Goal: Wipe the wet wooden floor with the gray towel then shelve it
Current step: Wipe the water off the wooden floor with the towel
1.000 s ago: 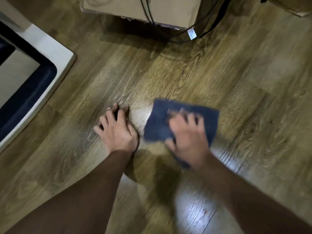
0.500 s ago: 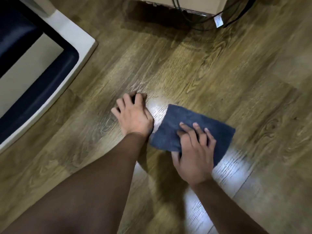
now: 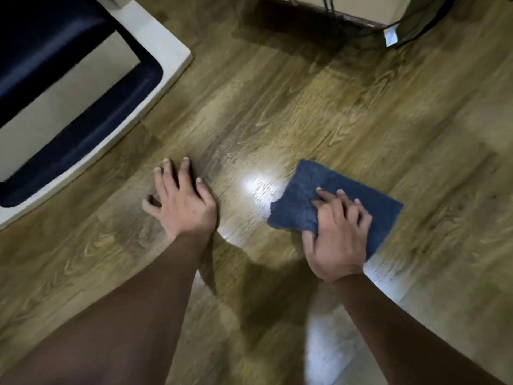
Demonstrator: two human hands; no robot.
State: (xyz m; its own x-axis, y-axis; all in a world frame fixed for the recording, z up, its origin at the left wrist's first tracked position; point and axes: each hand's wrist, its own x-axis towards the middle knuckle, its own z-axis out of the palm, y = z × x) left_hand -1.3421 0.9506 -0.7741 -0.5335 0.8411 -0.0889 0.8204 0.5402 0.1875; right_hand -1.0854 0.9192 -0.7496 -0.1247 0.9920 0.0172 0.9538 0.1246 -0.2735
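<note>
The towel, folded flat, lies on the floor under the right hand, to the right of a bright glare patch. It is pressed down by the spread fingers, while the thumb appears to be tucked at its near edge, though blur makes this uncertain; the grip is thus mostly flat, with the cloth pinned rather than clenched. The left hand is planted open on bare boards as a brace, and nothing is held in it. The wiping step is judged to be under way, with shelving not yet begun. For the stroke to be done well, even pressure should be kept through the palm so the cloth stays flat, overlapping passes should be made along the grain across the shiny patch between the hands, and the fold should be turned once it is soaked. The cables at the top should be avoided.
</note>
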